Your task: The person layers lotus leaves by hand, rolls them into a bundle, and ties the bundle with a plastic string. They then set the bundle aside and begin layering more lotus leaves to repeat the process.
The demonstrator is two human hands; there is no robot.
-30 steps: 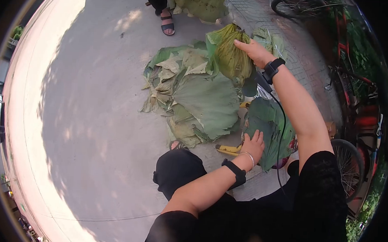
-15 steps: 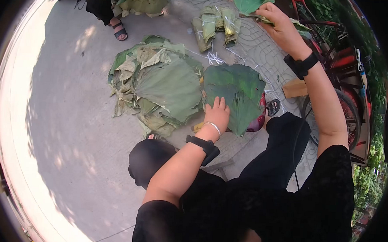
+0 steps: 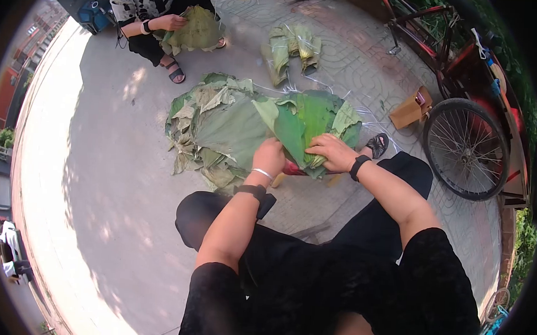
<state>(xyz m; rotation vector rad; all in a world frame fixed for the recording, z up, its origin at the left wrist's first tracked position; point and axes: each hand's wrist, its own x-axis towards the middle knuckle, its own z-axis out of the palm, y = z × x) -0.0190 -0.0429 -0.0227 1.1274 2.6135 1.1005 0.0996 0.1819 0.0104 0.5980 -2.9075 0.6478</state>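
A green lotus leaf (image 3: 309, 124) lies in front of me, its left side lifted and folded over. My left hand (image 3: 270, 155) is closed on its near left edge. My right hand (image 3: 332, 152) presses its fingers round the bunched near part of the leaf, with stems or folds under the fingertips. Beneath the leaf shows a bit of a red seat (image 3: 292, 168), mostly hidden. To the left, close to my left hand, spreads a large pile of dried, greyish-green lotus leaves (image 3: 222, 123).
Tied leaf bundles (image 3: 292, 46) lie beyond, with white string (image 3: 366, 115) on the paving. A co-worker (image 3: 149, 18) at upper left holds a leaf (image 3: 193, 29). At right stand a cardboard box (image 3: 410, 108) and a cart wheel (image 3: 466, 149).
My right hand has come down from the upper right to the leaf. My left hand, flat on the leaf before, has moved left and grips its edge. The view has shifted.
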